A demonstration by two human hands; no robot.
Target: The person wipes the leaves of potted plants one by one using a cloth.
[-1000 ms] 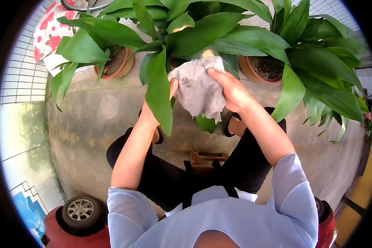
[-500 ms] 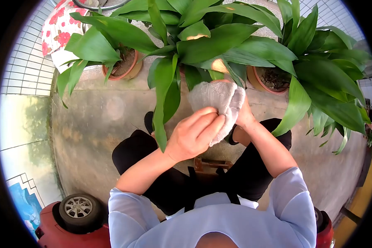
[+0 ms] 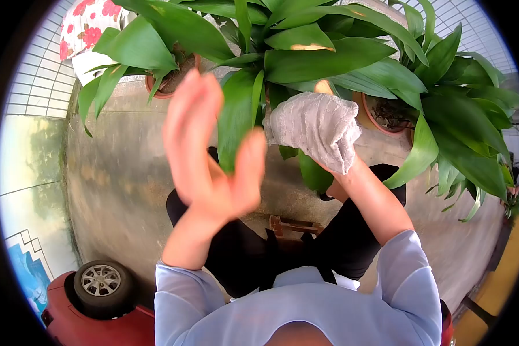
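Observation:
A grey, ribbed cloth point(image 3: 312, 124) covers my right hand point(image 3: 333, 168), which carries it in front of the broad green leaves. My right fingers are hidden under the fabric; only the base of the hand and the wrist show. Off to the left, apart from the cloth, my left hand point(image 3: 210, 155) is raised, blurred by motion, its thumb spread from the fingers and nothing in it. Beside it hangs a long green leaf point(image 3: 234, 124) of the potted plant. Another leaf point(image 3: 328, 53) with a brown-edged leaf above it stretches just beyond the cloth.
Terracotta pots stand at the left point(image 3: 173, 83) and right point(image 3: 386, 115), with leaves reaching over the concrete floor point(image 3: 121, 173). A small wooden stool point(image 3: 294, 226) shows between my knees. A red car point(image 3: 86, 308) is behind at left, near a tiled wall point(image 3: 37, 86).
My left hand has let go of the cloth and swung left, its fingers opening. The cloth stays on my right hand and has shifted slightly right.

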